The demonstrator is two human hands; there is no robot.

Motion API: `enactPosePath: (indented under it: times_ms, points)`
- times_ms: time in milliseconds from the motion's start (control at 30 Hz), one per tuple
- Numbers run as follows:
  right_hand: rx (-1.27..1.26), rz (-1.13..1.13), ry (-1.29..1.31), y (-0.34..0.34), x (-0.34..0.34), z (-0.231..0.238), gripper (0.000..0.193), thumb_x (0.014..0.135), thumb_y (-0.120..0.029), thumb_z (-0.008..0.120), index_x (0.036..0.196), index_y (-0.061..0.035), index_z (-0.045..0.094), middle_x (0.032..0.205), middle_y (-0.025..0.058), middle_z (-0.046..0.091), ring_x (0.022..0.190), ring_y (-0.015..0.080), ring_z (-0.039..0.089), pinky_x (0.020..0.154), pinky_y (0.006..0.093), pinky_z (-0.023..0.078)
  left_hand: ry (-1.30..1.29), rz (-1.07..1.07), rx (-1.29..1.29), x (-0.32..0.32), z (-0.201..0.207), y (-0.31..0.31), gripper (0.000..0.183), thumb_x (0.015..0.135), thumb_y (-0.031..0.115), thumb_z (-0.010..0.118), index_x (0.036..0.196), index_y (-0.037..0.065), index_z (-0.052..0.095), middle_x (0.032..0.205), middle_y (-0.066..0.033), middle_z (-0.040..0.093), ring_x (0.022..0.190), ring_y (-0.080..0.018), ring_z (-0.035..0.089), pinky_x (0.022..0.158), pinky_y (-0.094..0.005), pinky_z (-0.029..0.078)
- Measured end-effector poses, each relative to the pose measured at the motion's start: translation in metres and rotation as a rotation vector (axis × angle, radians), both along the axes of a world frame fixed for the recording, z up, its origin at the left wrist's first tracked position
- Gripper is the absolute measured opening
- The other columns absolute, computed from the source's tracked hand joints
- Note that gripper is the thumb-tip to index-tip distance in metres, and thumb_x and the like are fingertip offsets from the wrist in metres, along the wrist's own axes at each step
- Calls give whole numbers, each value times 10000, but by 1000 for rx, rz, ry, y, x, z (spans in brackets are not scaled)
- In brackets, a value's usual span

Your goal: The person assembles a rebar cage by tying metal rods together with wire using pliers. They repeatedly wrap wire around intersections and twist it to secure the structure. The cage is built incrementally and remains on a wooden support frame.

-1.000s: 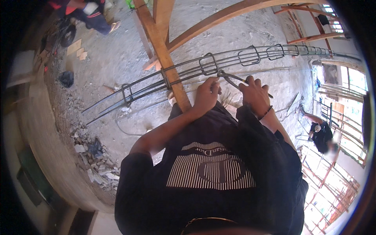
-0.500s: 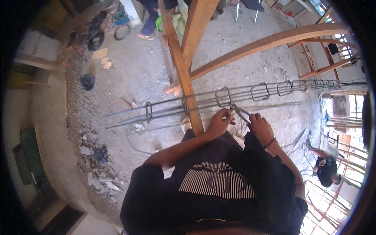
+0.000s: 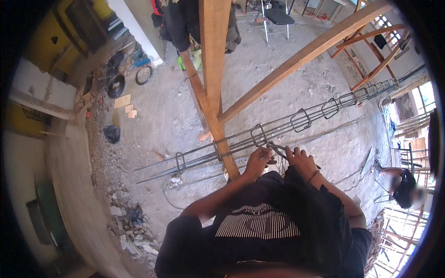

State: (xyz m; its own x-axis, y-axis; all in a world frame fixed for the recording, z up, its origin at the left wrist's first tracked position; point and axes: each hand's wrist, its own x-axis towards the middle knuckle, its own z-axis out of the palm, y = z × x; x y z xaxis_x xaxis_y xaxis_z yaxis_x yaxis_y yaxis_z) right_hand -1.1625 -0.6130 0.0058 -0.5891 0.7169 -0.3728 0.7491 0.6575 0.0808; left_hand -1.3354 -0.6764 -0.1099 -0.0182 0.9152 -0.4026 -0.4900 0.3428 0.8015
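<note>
My right hand [image 3: 302,162] is closed around the handles of metal pincers [image 3: 277,148]. The pincers' jaws are close to a stirrup of a long rebar cage [image 3: 259,135], at its near side. Beside the jaws, my left hand [image 3: 257,164] has its fingers pinched together. Something thin and dark shows at those fingertips, too small to make out. The cage runs from the lower left to the far right, with square stirrups spaced along its rods. A wooden beam [image 3: 220,139] supports it just left of my hands.
An upright post [image 3: 214,51] and a slanting timber [image 3: 296,67] stand beyond the cage. Rubble [image 3: 130,231] lies along the left wall. A folding chair [image 3: 278,17] is at the back. One person [image 3: 405,187] sits at the right; another person's dark clothing [image 3: 185,23] shows at the top.
The view has tilted and turned, so the cage now slopes more steeply and sits lower. My hands remain at the same stirrup, the pincers still in my right hand.
</note>
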Motion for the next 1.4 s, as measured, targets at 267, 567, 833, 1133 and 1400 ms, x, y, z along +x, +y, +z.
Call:
enactPosePath:
  times_ms: [267,567,833,1133,1400]
  points:
    - [-12,61,44,6,3,0,596,888,-158,592,1437,-53,384,1034,190,597,892,388,668,697,500,569,51,-13,-20,0,1,-1,216,1006,191,608,1158,41,578,1023,-69,669,909,-216,731,682,-279,502]
    - [-292,-27,193,42,22,-34,328,931,-303,647,1041,-10,550,899,252,651,850,430,669,716,485,537,-52,42,-8,5,-13,3,182,993,179,624,1130,67,579,973,-34,642,862,-156,698,611,-257,446]
    - [-1346,-444,541,51,38,-45,179,918,-104,648,1058,-5,699,993,61,708,866,140,631,750,319,505,-465,-94,-227,-1,-15,11,378,1000,365,591,1228,63,595,1202,-85,625,936,-224,630,776,-361,525]
    - [-1448,-602,709,33,66,-69,458,857,-141,684,1289,-25,585,1109,126,650,978,243,626,865,373,514,-932,-239,14,18,-2,39,513,1007,439,493,1343,51,501,1421,-92,548,1242,-265,518,1011,-503,451]
    - [-493,-312,353,1,53,-14,547,831,-162,693,1341,-33,541,1151,140,625,1040,286,607,903,406,499,-598,-39,-120,35,-1,46,246,1021,311,494,1082,87,577,1311,-45,639,1135,-177,572,1029,-415,446]
